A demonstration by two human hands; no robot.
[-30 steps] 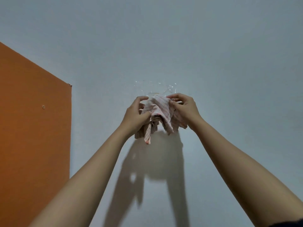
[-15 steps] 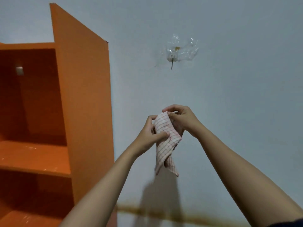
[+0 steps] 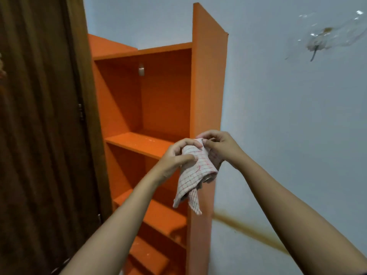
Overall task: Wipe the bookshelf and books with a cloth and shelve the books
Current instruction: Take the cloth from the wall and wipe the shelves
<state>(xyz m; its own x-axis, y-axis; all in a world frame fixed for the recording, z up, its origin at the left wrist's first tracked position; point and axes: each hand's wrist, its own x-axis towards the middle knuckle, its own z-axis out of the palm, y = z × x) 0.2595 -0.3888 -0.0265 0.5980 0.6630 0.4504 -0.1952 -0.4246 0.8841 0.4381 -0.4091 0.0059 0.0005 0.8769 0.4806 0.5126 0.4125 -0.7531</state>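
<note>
Fingers [image 3: 187, 142] of L hand [image 3: 172, 157] curl round the checked cloth [image 3: 195, 169]; R hand [image 3: 222, 148] pinches its top edge. Cloth hangs bunched btwn both hands, in front of the orange bookshelf [image 3: 207, 86], by its right side panel.

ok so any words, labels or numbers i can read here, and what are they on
None can be read.
The cloth, held in the left hand and right hand, has only a red grid pattern.
The orange bookshelf, the wall and the brown door bear no print or label.
</note>
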